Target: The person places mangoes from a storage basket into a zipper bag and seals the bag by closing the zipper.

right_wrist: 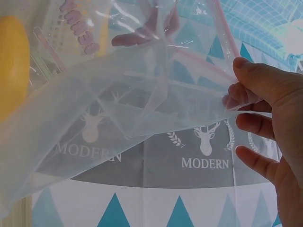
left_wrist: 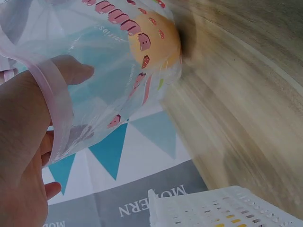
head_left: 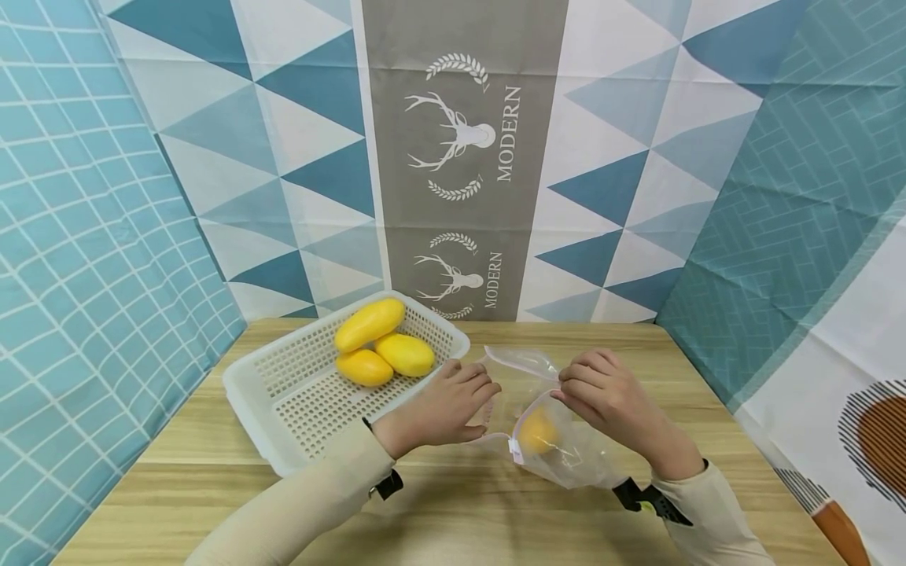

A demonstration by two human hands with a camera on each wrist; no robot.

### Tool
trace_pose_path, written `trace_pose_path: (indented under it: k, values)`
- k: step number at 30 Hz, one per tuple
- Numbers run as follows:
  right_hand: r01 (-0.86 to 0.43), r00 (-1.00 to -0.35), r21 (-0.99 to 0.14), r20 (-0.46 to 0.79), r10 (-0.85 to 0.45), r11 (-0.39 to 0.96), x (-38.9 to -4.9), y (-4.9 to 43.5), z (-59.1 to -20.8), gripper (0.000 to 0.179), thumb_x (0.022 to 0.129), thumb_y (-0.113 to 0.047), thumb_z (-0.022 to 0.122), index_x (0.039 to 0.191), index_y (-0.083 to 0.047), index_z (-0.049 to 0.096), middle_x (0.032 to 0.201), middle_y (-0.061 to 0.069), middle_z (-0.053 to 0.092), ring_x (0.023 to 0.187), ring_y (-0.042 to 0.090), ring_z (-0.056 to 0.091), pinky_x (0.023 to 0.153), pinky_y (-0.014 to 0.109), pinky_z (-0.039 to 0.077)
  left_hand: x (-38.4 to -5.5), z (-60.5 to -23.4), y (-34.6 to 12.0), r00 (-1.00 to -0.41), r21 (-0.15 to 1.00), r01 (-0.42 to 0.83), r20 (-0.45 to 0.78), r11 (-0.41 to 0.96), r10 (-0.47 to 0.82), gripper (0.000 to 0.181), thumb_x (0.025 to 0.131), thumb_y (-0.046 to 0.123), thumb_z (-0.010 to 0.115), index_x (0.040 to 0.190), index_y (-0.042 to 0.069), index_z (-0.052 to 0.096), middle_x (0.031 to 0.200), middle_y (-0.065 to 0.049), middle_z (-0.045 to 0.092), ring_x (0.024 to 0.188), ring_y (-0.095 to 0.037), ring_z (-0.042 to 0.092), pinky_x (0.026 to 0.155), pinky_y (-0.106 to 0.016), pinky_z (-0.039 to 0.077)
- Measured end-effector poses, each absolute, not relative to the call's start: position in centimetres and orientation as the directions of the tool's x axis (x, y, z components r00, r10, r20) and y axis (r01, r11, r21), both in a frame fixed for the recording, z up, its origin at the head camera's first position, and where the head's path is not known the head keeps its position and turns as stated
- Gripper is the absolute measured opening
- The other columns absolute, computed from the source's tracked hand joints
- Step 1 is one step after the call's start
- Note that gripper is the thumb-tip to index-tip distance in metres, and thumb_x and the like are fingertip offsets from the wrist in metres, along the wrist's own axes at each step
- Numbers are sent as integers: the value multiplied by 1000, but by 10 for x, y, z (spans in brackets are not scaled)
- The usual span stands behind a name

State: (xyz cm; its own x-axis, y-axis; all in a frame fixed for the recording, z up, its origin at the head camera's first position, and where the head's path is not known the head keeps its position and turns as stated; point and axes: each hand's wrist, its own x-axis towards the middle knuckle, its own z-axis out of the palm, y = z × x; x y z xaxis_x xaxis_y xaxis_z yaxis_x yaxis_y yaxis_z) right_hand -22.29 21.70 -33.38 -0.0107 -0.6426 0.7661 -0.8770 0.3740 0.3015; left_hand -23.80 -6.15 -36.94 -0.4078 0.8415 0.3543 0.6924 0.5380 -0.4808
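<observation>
Creased cloth sheets printed with blue and white triangles (head_left: pixel 311 71) and a grey stag panel (head_left: pixel 467 47) rise behind a pale, wood-grained bench (head_left: pixel 453 515). On it is a clear plastic bag (head_left: pixel 580 460), thin, glossy and wrinkled, its gaping mouth edged with a pinkish strip bearing a small pale tab (head_left: pixel 515 450); pink lettering and little red motifs decorate the film. Inside the bag lies a smooth, rounded yellow fruit (head_left: pixel 538 432), between the two hands yet apart from the fingers of both. At the bag's left edge, the left hand (head_left: pixel 447 402) straddles the rim: its thumb is inside the mouth, the fingers outside, loosely extended and well apart from the thumb, touching the film rather than gripping it. At the bag's right edge, the right hand (head_left: pixel 619 405) pinches the rim between thumb and forefinger, the other fingers spread and gently bent, holding nothing. Black wristbands (head_left: pixel 388 484) and smooth cream sleeves (head_left: pixel 300 503) follow behind the hands, on the bag's near side. Left of the bag and a little behind it stands a white plastic basket (head_left: pixel 318 413), rectangular with rounded corners and perforated all over, holding three elongated yellow mangoes (head_left: pixel 405 354) heaped together. Farther left of the bag hangs a blue grid-patterned sheet (head_left: pixel 71 196); farther right, a teal herringbone one (head_left: pixel 800 236).
</observation>
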Motion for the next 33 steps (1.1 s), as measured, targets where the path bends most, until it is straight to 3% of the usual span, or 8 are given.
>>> trace_pose_path:
  k: [6,15,23,33]
  values:
    - [-874,-18,300,767,-642,383,-223,217,-333,38,106,-25,48,79,-9,69,82,2,67,80,22,60,75,39,45,-237,-368,-60,-428,-448,710,338,544,838,57,85,50,69,130,17,58,120,3,60,119,-17,48,93,-36,37]
    - [-869,-16,307,767,-641,389,-224,217,-333,37,106,-24,48,78,-9,68,83,2,67,80,23,60,73,40,45,-234,-362,-58,-411,-417,738,347,531,843,55,87,42,70,134,15,57,127,2,59,124,-19,48,101,-39,38]
    - [-869,-20,305,766,-642,391,-225,216,-335,39,106,-25,48,78,-8,70,82,2,67,79,22,60,73,39,46,-232,-347,-60,-393,-308,783,429,540,814,51,86,30,72,131,12,57,126,-3,58,127,-25,46,99,-43,39]
    - [-868,-11,311,769,-640,388,-226,216,-335,38,106,-23,49,78,-8,69,81,2,67,79,23,60,70,39,46,-246,-324,-77,-418,-256,757,518,601,746,49,86,17,67,132,5,54,127,-9,55,123,-29,47,95,-47,41]
